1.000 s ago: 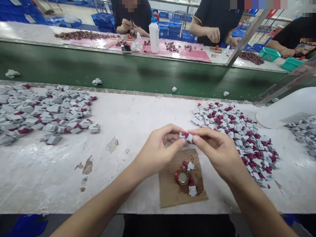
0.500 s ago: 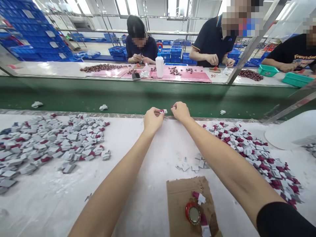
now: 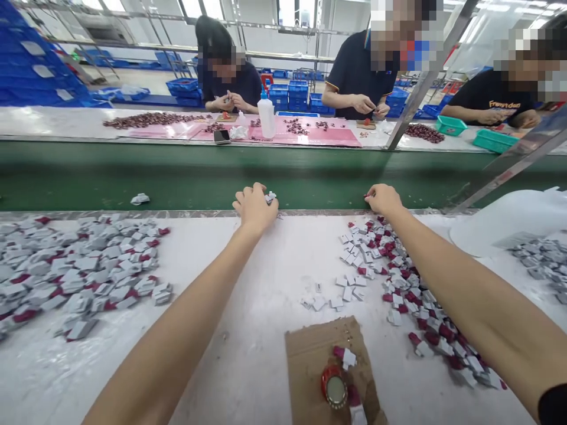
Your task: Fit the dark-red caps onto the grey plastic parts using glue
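Over the near edge of the green belt, my left hand (image 3: 256,208) is curled with its back up. A small white piece (image 3: 270,197) shows between its thumb and forefinger. My right hand (image 3: 384,199) is farther right above the belt, its fingertips pinching a small dark-red piece (image 3: 367,196). Below and around my right forearm spreads a pile of white and dark-red pieces (image 3: 411,295). A larger heap of similar grey-white pieces (image 3: 93,265) lies on the left of the table.
A cardboard sheet (image 3: 305,366) near me bears a red-rimmed round cap (image 3: 335,391) and two-coloured pieces. A white bundle (image 3: 140,199) lies on the green belt (image 3: 186,177). At right stand a white container (image 3: 482,224) and a slanted metal post (image 3: 432,74). Several people sit opposite.
My hands have moved apart, the right one going right and the left one turning back-up. The view has shifted rightward, and a co-worker opposite has moved their hands.
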### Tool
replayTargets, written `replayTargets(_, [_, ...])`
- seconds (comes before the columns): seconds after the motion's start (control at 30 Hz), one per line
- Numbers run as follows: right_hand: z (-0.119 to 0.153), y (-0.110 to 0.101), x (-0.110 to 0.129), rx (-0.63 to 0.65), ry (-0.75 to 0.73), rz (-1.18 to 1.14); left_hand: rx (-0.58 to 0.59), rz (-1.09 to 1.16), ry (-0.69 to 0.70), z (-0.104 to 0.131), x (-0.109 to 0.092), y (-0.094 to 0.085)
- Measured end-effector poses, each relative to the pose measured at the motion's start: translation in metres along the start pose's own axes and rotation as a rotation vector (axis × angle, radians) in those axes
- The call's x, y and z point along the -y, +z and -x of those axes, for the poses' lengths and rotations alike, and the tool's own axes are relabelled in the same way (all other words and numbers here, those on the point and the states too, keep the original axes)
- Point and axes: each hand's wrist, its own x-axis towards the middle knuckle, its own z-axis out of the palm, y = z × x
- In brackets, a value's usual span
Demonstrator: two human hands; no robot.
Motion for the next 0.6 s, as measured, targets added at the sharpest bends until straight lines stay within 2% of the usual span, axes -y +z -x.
replayTargets(0.07, [0.008, -0.007, 0.000, 0.035, 0.012, 0.004, 0.011, -0.022, 0.074, 0.019, 0.006, -0.004])
replayTargets(0.13, [0.029, -0.019, -0.003, 0.059, -0.028, -0.006, 0.047, -0.035, 0.128, 0.037, 0.015, -0.007])
replayTargets(0.27, [0.107, -0.044, -0.030, 0.131, -0.151, -0.050, 0.114, -0.031, 0.202, 0.059, 0.033, -0.011])
replayTargets(0.33, [0.150, -0.051, -0.050, 0.160, -0.192, -0.074, 0.136, -0.012, 0.244, 0.067, 0.034, -0.012])
replayTargets(0.4, [0.186, -0.055, -0.065, 0.134, -0.254, -0.140, 0.172, 0.020, 0.313, 0.074, 0.025, -0.009])
replayTargets(0.47, [0.212, -0.058, -0.071, 0.065, -0.290, -0.215, 0.241, 0.064, 0.421, 0.084, 0.008, -0.003])
replayTargets(0.53, [0.229, -0.059, -0.070, 0.008, -0.250, -0.271, 0.331, 0.110, 0.543, 0.094, -0.013, 0.008])
replayTargets(0.6, [0.243, -0.060, -0.064, 0.014, -0.174, -0.338, 0.397, 0.140, 0.624, 0.104, -0.034, 0.021])
